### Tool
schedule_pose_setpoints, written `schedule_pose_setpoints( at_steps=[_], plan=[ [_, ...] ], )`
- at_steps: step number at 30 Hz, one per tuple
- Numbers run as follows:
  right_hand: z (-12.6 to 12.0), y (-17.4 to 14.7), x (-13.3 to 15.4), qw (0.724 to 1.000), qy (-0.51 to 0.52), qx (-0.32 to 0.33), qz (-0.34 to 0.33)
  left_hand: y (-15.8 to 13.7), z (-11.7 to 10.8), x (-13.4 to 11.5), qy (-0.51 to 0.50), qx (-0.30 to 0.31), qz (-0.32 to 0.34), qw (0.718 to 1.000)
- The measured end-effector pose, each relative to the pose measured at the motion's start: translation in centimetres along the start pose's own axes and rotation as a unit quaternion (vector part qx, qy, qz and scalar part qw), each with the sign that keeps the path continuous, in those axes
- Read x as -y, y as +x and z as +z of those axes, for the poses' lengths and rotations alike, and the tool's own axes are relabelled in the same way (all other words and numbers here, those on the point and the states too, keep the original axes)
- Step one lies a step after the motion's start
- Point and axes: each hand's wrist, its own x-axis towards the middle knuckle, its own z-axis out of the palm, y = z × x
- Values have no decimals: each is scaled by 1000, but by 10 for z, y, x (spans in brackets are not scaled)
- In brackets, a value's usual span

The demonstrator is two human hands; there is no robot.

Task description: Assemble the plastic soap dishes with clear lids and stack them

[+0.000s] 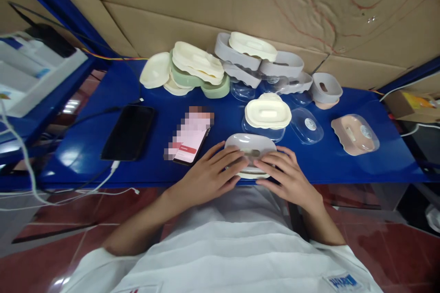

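Note:
A grey oval soap dish (250,140) with a slot in its base lies at the front edge of the blue table, a cream rim showing beneath it. My left hand (220,168) grips its left side, fingers bent over the near wall. From the right, my right hand (284,173) holds the same dish, its fingertips on the inside. Just beyond is a cream soap dish tray (268,112) resting on a clear plastic piece. A clear lid (307,126) with a round sticker lies right of that.
Cream trays (197,61), green dishes (216,88) and grey dishes (237,52) are piled along the cardboard wall. A pink dish with a clear lid (355,133) sits at the right. Two phones, one dark (128,132) and one lit (189,139), lie left among cables.

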Motion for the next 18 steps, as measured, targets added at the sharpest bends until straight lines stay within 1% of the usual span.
schedule_pose_setpoints(
  at_steps=[3, 5, 8, 11, 14, 18],
  plan=[
    [5, -4, 8, 998, -60, -9, -10, 0, 2, 1, 1, -4, 10, 1000],
    [8, -6, 11, 997, -70, -20, -18, 0, 3, 1, 0, -2, 13, 1000],
    [10, -6, 7, 999, -36, -28, -7, -1, 3, 2, -1, -3, 12, 1000],
    [7, -5, -5, 999, 20, -41, 14, 0, 1, 1, 10, -7, 18, 1000],
    [6, -5, -15, 997, 61, -35, 33, 1, 0, 0, 15, -18, 19, 1000],
    [7, -6, -16, 998, 47, -13, 28, 3, 2, 1, 15, -9, 13, 1000]
  ],
)
